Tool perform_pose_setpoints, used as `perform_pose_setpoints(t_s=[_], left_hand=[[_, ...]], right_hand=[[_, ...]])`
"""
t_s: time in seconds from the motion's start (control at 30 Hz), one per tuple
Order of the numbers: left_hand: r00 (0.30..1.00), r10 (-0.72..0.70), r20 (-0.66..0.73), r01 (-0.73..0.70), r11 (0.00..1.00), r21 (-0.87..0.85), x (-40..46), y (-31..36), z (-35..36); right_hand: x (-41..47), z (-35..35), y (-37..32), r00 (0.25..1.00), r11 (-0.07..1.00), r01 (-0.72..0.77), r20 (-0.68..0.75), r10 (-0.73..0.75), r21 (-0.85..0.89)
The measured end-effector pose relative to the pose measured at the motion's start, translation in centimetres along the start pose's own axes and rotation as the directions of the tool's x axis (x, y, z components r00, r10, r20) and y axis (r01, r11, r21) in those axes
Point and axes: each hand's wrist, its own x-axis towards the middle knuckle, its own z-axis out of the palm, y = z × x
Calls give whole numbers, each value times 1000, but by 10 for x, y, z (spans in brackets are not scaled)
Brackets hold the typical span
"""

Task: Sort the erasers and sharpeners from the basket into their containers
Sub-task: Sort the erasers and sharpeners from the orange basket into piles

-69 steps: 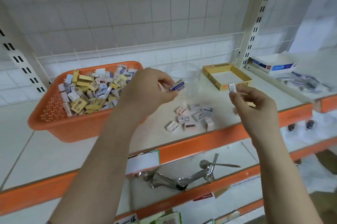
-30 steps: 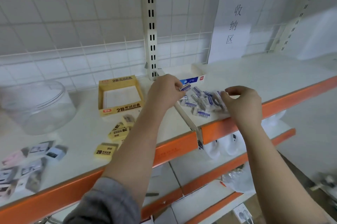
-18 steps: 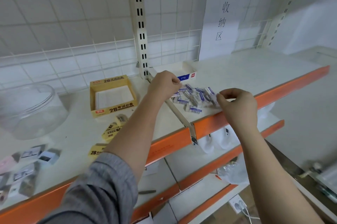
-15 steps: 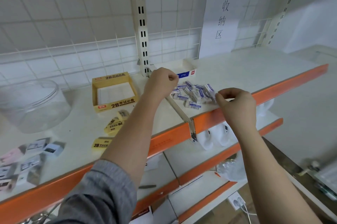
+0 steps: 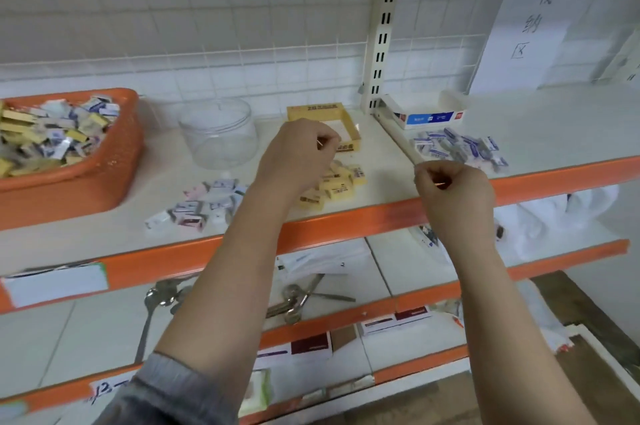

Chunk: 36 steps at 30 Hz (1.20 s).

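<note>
We see both hands raised in front of the upper shelf [image 5: 381, 147], backs toward the camera. The left hand [image 5: 298, 156] has its fingers [image 5: 327, 144] curled inward; nothing is visible inside them, so we read this hand as clenched on nothing. The right hand [image 5: 450, 182] is curled in the same manner, and we find no item in it either.

The orange basket [image 5: 104, 178] stands at the left end of the shelf and is filled with mixed yellow, white and blue packets [image 5: 52, 133]. Just to its right, against the rear grid, stands a clear round jar [image 5: 220, 133]. To the right of the jar sits a yellow cardboard tray [image 5: 351, 126], partly hidden behind the left hand. A white and blue box [image 5: 426, 113] sits beside the slotted upright post [image 5: 382, 26], on the adjoining shelf panel.

Three sorted groups lie loose on the shelf. A cluster of white and pink pieces [image 5: 197, 206] lies in front of the jar. A heap of yellow erasers [image 5: 337, 182] lies in front of the yellow tray, partly behind the left hand. A pile of white and blue erasers [image 5: 457, 149] lies in front of the white and blue box, just beyond the right hand.

A paper sign [image 5: 530, 22] with handwritten characters leans on the rear wall at the right. On the lower shelf we note metal spoons [image 5: 156, 303].
</note>
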Motion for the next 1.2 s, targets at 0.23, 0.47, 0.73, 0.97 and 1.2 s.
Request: perform_pose_setpoints(t_s=[0.23, 0.47, 0.73, 0.97, 1.2], left_hand=[[987, 9, -161, -3, 999, 36, -37, -84, -115], [988, 50, -143, -30, 989, 142, -64, -179, -231], [980, -80, -180, 113, 977, 183, -83, -243, -310], [957, -140, -255, 184, 970, 158, -87, -266, -330], [957, -150, -247, 207, 953, 221, -82, -280, -332]], right_hand=[[-50, 86, -83, 998, 995, 64, 12, -65, 74], [-105, 193, -173, 998, 989, 55, -5, -55, 140], [-117, 248, -239, 986, 980, 145, 64, -155, 140], [-70, 284, -293, 745, 842, 534, 516, -424, -79], [-49, 336, -303, 355, 454, 862, 908, -223, -226]])
